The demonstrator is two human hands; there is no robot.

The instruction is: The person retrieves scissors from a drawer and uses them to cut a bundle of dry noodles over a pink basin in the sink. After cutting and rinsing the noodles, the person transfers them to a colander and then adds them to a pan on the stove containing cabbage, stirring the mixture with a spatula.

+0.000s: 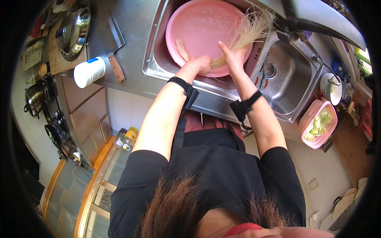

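A bundle of long, thin, pale strands (pixel 247 37), which looks like dry vermicelli, lies across both my hands above a pink plastic basin (pixel 202 26). My left hand (pixel 202 64) is closed around the bundle near its lower left end, and a short tuft sticks out past the fist. Close by, my right hand (pixel 235 58) grips the strands with its thumb raised. Beyond it the loose ends fan out over the basin's right rim toward the faucet (pixel 297 25). The basin sits in the larger bowl of a steel sink (pixel 151 64).
Left on the counter are a cleaver (pixel 116 61), a white tub (pixel 90 72) near the edge, and a lidded pan (pixel 73 34). Scissors (pixel 262 80) lie by the smaller sink bowl (pixel 290 71). A pink basket (pixel 309 116) holds cut leafy vegetable (pixel 320 123); a white bowl (pixel 335 92) stands beside it.
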